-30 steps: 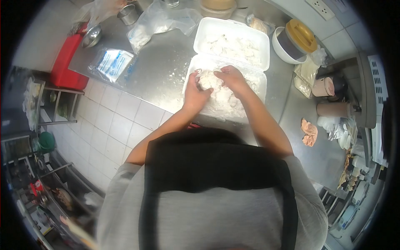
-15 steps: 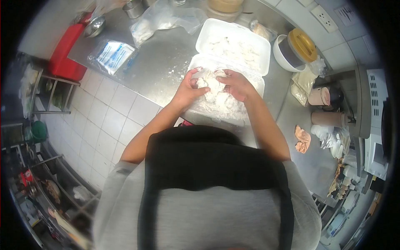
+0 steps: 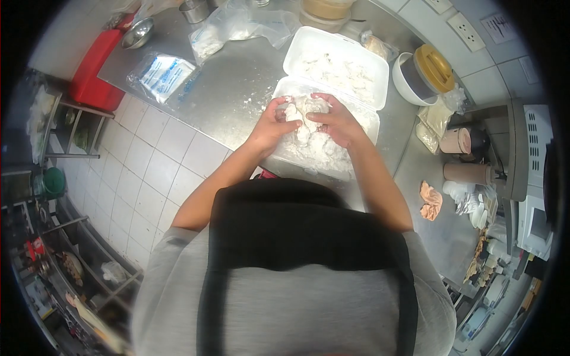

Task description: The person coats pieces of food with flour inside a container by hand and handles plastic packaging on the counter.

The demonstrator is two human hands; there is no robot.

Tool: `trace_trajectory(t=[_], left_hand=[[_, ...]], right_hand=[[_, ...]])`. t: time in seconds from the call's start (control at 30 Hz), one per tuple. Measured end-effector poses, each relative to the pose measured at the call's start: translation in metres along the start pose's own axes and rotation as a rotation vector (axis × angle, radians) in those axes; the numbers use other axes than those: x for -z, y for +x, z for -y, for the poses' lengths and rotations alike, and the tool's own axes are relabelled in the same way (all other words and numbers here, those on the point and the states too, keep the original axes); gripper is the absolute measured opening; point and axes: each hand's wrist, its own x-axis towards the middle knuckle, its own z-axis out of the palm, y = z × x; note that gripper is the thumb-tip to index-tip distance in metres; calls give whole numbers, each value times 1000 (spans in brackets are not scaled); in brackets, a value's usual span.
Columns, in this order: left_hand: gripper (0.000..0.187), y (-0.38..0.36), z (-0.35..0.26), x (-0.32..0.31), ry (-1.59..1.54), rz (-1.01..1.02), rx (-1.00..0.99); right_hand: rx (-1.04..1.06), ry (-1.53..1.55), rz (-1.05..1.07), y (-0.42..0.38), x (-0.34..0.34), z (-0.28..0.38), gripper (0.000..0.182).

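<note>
One floury lump [image 3: 304, 108] pinched between left hand [image 3: 270, 127] and right hand [image 3: 339, 126] | over foam box [image 3: 380, 65], twelve o'clock from apron [image 3: 314, 231] | I'd say a loose grip could drop it, puffing flour [image 3: 326, 155] onto counter [image 3: 237, 77], nine o'clock

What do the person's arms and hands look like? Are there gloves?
No gloves: the left hand and right hand are bare. The forearms are bare too, with no watch or bracelet showing. Short, plain grey sleeves cover the upper arms.
</note>
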Motion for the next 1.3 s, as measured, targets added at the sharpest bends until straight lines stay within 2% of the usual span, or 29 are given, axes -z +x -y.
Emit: trace_trajectory(t=[0.13,0.23,0.3,0.4,0.43,0.53,0.63,0.7,0.8,1.0,1.1,1.2,1.3], left_hand=[[58,0,-1,-1,-112,27,21],[54,5,3,-4,82,-74,-47],[52,7,1,-4,70,-58,-21],[49,8,-2,-4,-18,-31,5],[49,8,-3,-5,-58,-22,12],[47,9,0,-7,140,8,-28],[40,8,-6,-6,5,22,76],[38,9,-4,-5,31,33,50],[37,13,0,-6,77,14,30],[34,15,-3,-6,55,7,69],[34,14,-5,-6,-12,21,76],[36,15,-4,-3,49,78,45],[36,15,-8,0,33,107,81]], right_hand=[[-17,88,-16,-1,-1,2,66],[20,8,-63,-5,-7,0,67],[31,-8,-106,-5,-10,0,67],[-61,106,-80,-6,-6,3,64],[-44,94,-101,-7,-8,3,64],[-14,81,-147,-9,-12,2,63],[-2,117,-149,-10,-11,0,62],[30,140,-155,-10,-11,-1,61],[138,-55,-211,-9,-17,-5,58],[207,-226,-321,-8,-22,-3,56],[159,-92,-279,-9,-20,3,58],[149,-177,-239,-8,-15,3,56],[49,114,-162,-7,-11,2,55]])
